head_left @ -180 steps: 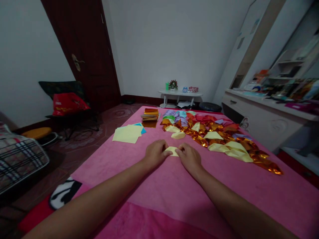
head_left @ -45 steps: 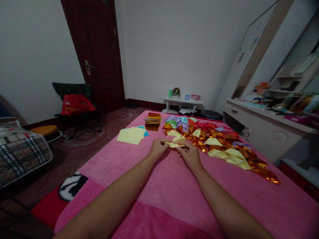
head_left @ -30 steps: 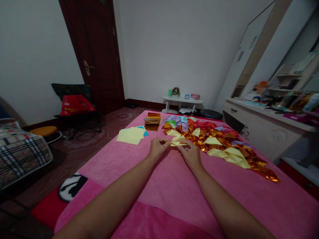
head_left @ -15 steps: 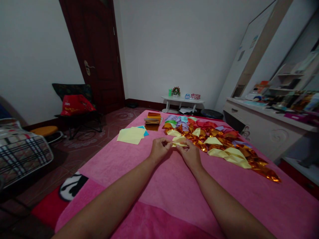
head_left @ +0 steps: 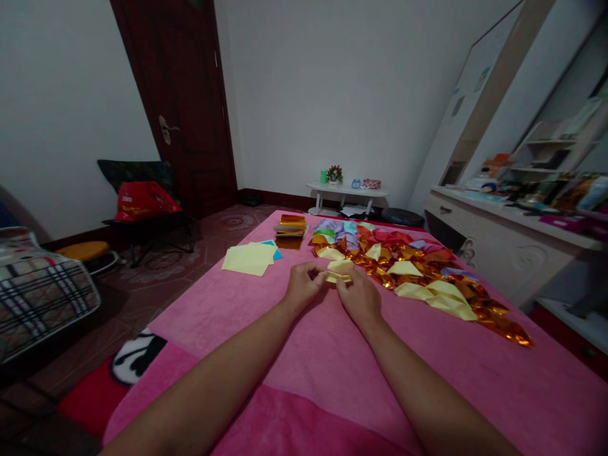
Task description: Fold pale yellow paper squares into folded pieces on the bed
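Note:
Between my two hands is a partly folded piece of yellow paper, held just above the pink cloth. My left hand pinches its left end between thumb and fingers. The right end is gripped by my right hand, thumb towards me. To the left lies a small stack of flat yellow sheets with a blue sheet showing beneath. Beyond it sits a pile of shiny copper-gold foil sheets. Folded yellow paper pieces lie to the right of my right hand.
Many folded shapes in gold foil, red, purple and green spread over the right side of the cloth. A white dresser stands at the right, a low white table at the far wall. A red bag rests on a chair at left.
My right hand has shifted slightly on the yellow paper, and more of the folded piece shows between my hands. Everything else lies as before.

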Available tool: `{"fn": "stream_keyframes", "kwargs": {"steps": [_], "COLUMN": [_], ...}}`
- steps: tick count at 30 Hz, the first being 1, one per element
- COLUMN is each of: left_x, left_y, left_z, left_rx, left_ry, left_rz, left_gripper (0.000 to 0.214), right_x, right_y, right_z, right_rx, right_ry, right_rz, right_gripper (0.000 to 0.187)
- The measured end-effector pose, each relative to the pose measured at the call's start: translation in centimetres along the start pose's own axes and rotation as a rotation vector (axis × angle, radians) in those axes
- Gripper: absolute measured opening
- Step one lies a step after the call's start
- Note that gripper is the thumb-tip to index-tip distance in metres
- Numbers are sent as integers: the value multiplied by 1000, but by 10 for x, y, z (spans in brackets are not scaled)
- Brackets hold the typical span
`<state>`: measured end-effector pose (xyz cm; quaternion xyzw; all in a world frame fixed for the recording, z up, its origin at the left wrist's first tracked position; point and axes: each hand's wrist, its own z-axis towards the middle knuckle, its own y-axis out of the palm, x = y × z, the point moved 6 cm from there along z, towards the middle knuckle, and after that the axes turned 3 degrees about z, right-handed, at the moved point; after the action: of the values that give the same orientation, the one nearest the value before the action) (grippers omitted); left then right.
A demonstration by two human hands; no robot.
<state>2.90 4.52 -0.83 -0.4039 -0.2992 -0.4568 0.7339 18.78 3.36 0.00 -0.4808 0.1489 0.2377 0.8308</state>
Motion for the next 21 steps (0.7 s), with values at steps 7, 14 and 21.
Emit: {"fn": "stream_keyframes", "kwargs": {"steps": [7,14,21], "left_x": [-1,-1,-2], "left_y": [-7,-5,0], "left_z": [2,-2,-4], "left_rx": [34,-34,-150], "left_ry": [-41,-96,-130], "left_rz": [176,524,729], "left_gripper": [25,38,36], "right_x": [9,4,6], "right_y": [0,0,-2], "right_z": [3,1,0], "right_rx": [-34,-66,-82], "right_ry": [16,-3,11], "right_rz": [-56,-106,-170], "right_gripper": [26,28,36]}}
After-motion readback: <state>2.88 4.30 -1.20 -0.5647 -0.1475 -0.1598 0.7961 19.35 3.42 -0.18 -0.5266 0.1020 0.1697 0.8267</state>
